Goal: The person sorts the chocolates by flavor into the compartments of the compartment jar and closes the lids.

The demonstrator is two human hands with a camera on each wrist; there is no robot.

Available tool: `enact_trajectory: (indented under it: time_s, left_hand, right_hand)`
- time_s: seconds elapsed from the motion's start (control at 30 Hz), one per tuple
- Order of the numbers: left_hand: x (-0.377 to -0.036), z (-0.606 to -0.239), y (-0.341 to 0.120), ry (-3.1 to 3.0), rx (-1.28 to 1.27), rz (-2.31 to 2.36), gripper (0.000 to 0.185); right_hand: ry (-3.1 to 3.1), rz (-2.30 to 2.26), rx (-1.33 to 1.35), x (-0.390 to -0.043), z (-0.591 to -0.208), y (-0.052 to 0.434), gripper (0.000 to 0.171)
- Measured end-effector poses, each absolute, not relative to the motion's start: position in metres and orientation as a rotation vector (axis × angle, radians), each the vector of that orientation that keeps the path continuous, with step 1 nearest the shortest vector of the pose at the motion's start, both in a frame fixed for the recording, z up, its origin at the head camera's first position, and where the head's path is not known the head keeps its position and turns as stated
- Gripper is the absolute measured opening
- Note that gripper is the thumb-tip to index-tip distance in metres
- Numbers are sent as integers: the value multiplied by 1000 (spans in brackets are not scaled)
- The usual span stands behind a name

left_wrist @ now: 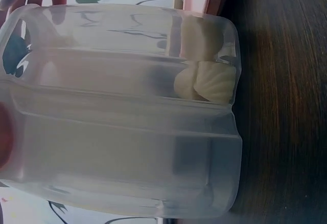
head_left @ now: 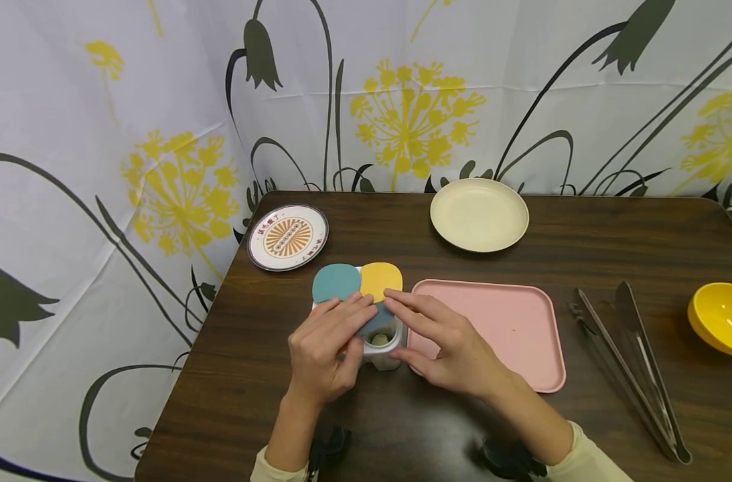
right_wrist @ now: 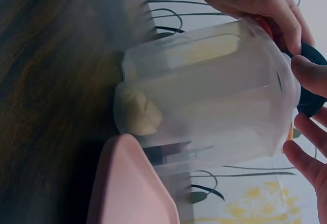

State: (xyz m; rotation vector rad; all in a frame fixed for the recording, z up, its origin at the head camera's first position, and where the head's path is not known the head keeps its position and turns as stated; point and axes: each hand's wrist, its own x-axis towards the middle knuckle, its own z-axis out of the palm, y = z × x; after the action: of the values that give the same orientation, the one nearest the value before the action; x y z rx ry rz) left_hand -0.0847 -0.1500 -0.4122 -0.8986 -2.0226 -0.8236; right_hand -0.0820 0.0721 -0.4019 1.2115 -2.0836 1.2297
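Note:
A translucent container [head_left: 385, 362] with several compartments stands before me. Its lids are teal [head_left: 335, 282], yellow [head_left: 380, 278] and blue [head_left: 374, 320], with a bit of orange showing. The blue lid is raised off its opening, where a pale piece [head_left: 380, 340] shows. In the left wrist view, ridged, cream-coloured pieces [left_wrist: 217, 81] lie at the container's bottom. My left hand [head_left: 329, 345] rests its extended fingers on the lids at the blue one. My right hand [head_left: 447, 338] touches near the blue lid with its fingertips, thumb by the container's rim.
Right of the container lies a pink tray [head_left: 510, 335]. Farther right are metal tongs [head_left: 637, 375] and a yellow bowl [head_left: 724, 320]. A patterned plate [head_left: 288, 237] and a cream plate [head_left: 479, 215] sit toward the back, before a printed cloth.

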Motion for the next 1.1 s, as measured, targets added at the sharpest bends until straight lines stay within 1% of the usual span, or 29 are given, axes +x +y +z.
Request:
enact_trajectory:
  time_s: [0.3, 0.6, 0.93, 1.1]
  left_hand:
    - [-85, -412, -150, -1958, -931, -793, 36]
    - [-85, -412, -149, -1936, -956, -801, 40]
    - [-84, -411, -147, -1944, -900, -775, 29]
    - [-85, -411, -146, -1943, -895, -764, 25]
  right_hand:
    - [-2143, 1184, 1199, -79, -409, 70, 64]
    - [-2088, 1063, 1201, -79, -410, 69, 55]
    - [-1995, 1046, 1224, -81, -410, 66, 49]
    - [-1970, 1054, 1241, -83, -409, 66, 43]
